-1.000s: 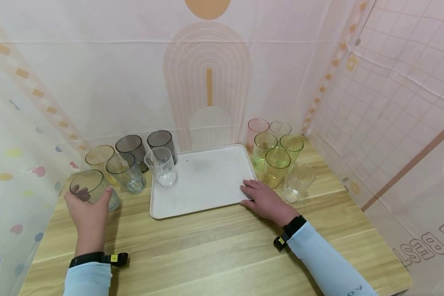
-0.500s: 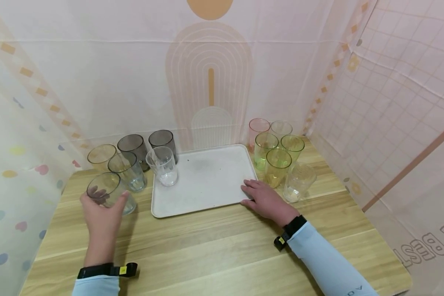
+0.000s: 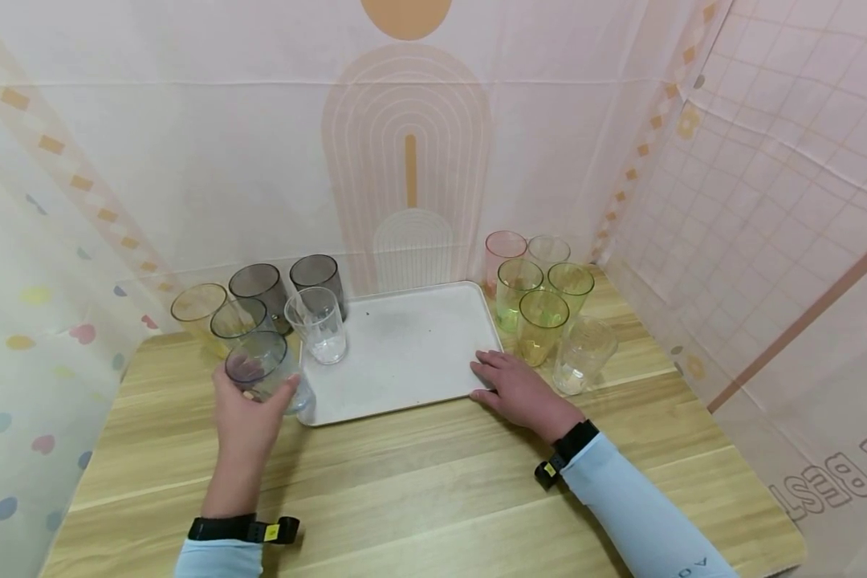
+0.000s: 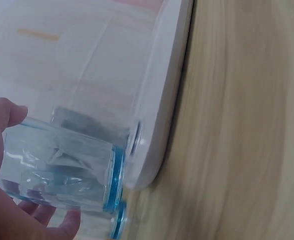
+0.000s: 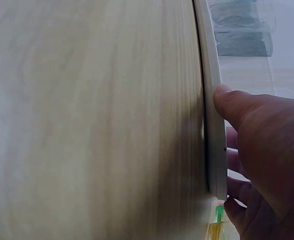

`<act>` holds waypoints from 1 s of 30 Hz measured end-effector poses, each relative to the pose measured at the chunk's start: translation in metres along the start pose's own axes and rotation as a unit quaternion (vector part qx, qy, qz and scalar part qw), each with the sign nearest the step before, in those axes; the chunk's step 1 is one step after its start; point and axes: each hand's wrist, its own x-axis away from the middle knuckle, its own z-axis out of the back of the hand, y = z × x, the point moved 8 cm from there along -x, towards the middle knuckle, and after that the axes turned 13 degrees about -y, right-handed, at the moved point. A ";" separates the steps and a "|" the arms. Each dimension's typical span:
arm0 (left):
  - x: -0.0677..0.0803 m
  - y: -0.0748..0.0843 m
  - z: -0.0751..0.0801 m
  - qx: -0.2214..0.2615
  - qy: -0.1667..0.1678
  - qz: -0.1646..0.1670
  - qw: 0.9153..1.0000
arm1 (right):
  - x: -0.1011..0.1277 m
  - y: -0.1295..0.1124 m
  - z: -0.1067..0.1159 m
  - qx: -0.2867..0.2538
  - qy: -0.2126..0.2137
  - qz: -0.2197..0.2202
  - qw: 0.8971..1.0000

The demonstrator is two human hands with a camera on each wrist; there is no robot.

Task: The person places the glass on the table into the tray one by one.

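My left hand (image 3: 249, 425) grips a pale blue drinking glass (image 3: 262, 363) between thumb and fingers. The glass stays upright, its base overlapping the front left corner of the white tray (image 3: 412, 353). In the left wrist view, the blue-tinted base of the glass (image 4: 76, 167) shows right at the tray's rim (image 4: 159, 125). Toward the tray's left end stands a clear glass (image 3: 321, 331). At the front right corner my right hand (image 3: 516, 392) rests on the tray, fingers extended over its side edge. The right wrist view shows the thumb (image 5: 232, 100) against the front rim.
Left of the tray stand another bluish glass (image 3: 240, 321), an amber glass (image 3: 201, 309) and two dark grey glasses (image 3: 258, 285). On the right cluster several glasses, including a pink one (image 3: 504, 253), a yellow one (image 3: 542, 329) and a clear one (image 3: 585, 353). A fabric-covered wall closes the back.
My left hand has moved the pale blue glass rightward, from the table's left side to the tray's front left corner. The right hand and the tray have stayed in place.
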 end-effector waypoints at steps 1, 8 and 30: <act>0.000 0.001 -0.005 0.002 -0.008 -0.007 1.000 | 0.000 0.000 0.000 0.000 0.000 0.000 1.000; 0.001 0.007 -0.034 -0.012 -0.045 -0.042 0.998 | -0.001 0.002 -0.002 0.001 -0.004 -0.005 1.000; -0.006 0.007 -0.057 -0.038 -0.084 -0.039 0.995 | -0.002 0.004 -0.003 0.005 0.008 0.003 1.000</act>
